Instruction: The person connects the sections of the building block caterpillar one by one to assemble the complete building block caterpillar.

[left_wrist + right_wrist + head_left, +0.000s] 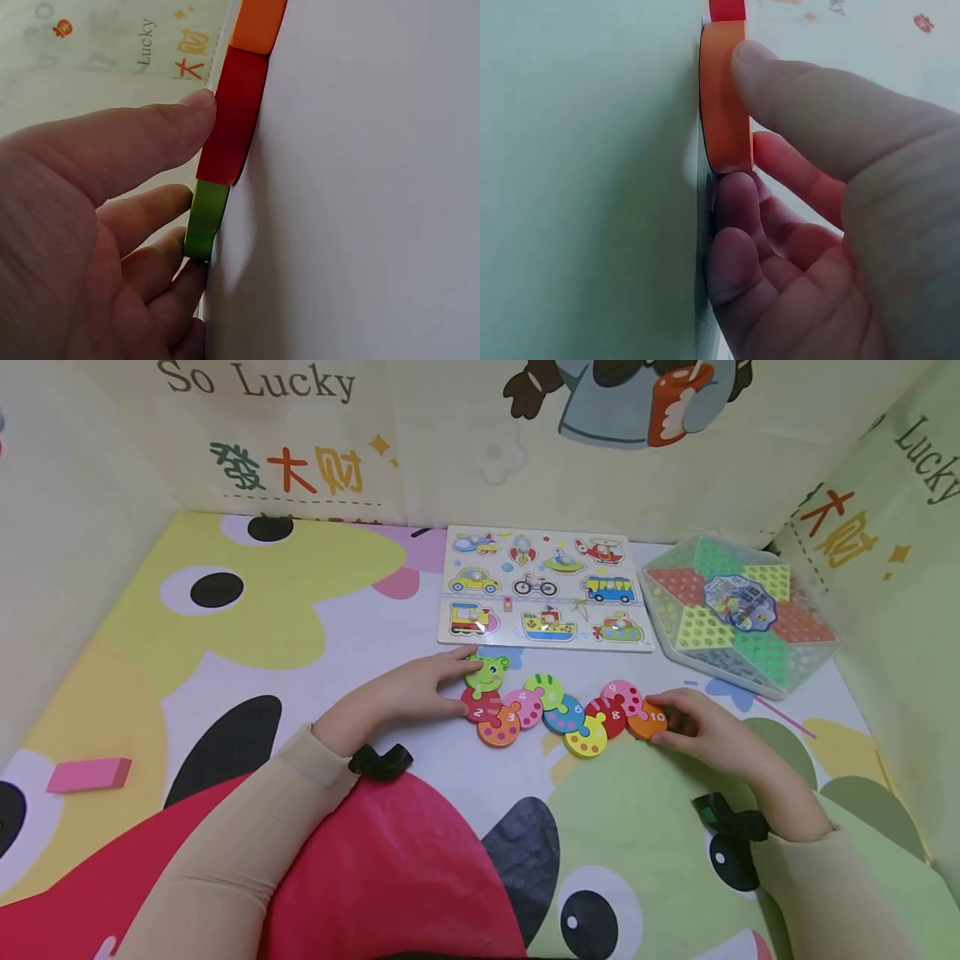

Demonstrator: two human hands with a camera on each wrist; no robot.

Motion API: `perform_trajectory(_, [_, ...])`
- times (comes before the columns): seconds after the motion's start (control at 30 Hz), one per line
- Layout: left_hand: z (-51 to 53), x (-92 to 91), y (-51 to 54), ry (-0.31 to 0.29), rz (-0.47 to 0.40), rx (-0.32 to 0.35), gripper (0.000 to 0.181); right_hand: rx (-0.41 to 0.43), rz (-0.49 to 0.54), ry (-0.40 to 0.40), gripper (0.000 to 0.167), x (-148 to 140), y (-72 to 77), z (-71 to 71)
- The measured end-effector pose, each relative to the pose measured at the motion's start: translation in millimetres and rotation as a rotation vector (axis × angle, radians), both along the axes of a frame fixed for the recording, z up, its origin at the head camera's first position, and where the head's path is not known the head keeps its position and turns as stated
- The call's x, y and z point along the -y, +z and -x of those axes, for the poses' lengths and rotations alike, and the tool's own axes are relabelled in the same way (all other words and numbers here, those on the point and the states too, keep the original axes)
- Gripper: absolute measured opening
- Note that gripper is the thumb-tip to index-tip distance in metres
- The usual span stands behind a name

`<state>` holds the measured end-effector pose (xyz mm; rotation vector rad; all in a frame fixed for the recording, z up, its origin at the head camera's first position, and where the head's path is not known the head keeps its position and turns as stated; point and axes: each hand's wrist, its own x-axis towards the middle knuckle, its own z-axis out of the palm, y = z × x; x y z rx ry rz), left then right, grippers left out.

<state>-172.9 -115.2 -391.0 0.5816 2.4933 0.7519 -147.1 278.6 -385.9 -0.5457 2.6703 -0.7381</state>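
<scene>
A wooden caterpillar puzzle lies on the tabletop in the head view, its round numbered pieces interlocked in a wavy row. At its left end is the smiling green head piece [487,675], with the red piece 2 [482,706] below it. My left hand [416,692] rests against this end; the thumb touches the red piece's edge [236,120] and other fingertips touch the green edge [204,214]. At the other end, my right hand [712,731] pinches the orange piece 10 [647,720] between thumb and fingers. The thumb lies on its orange edge [724,97].
Behind the caterpillar lies a vehicle peg board [546,643]. To its right sits a clear hexagonal box [806,672] of colored parts. A pink block [88,775] is far left. Printed walls [450,460] enclose the back and sides of the cartoon-patterned tabletop [405,860].
</scene>
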Motion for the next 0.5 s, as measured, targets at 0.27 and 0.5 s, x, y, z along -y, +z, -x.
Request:
perform_trajectory(0.27, [0.8,-0.8,-1.8,-0.012,-0.007,0.011,0.068,0.001,0.0,-0.014,0.049,-3.2,-1.9,-3.4])
perform_trajectory(0.5, [-0.5,1.7,0.3,0.0,-0.004,-0.022,0.07,0.029,0.035,0.006,0.052,-4.5,2.8,-2.7])
